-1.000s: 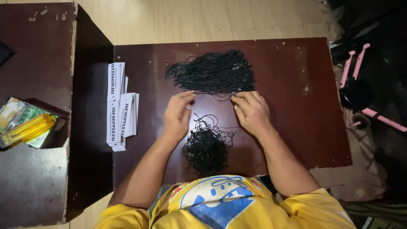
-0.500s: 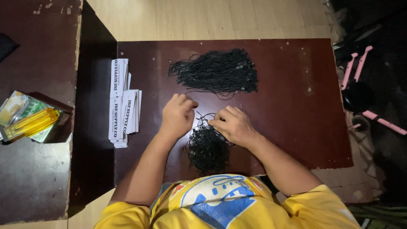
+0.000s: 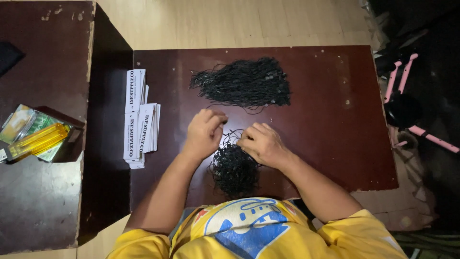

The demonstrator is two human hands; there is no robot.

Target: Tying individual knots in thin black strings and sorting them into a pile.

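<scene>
**Picking loose strings from the near heap**

Working over the near pile of black strings [image 3: 235, 169], both hands meet at its far edge, where a few thin loops stand up out of the tangle. The pile lies on the dark red-brown table [image 3: 335, 144], just in front of the person's yellow shirt [image 3: 249, 230], close enough that the forearms can rest while the fingers do fine work. The right hand [image 3: 262, 144] is curled, fingertips drawn together at the top of the pile; it appears to pinch a strand, though the string is too thin to be sure. The left hand [image 3: 205, 133] is loosely fisted, thumb against bent fingers, just beside the same loops; whether it grips a string I cannot tell.

Farther out, well apart from the hands, a second bundle of black strings [image 3: 244, 86] lies spread lengthwise, its strands roughly parallel, which reads as a sorted lot kept clear of the tangled one. To the left, near the table's edge, a stack of white printed cards [image 3: 139, 122] sits within easy reach of the left hand. On the separate surface further left rests a yellow packet [image 3: 36, 141], and a pink-framed object [image 3: 407, 96] stands on the floor at right.
</scene>
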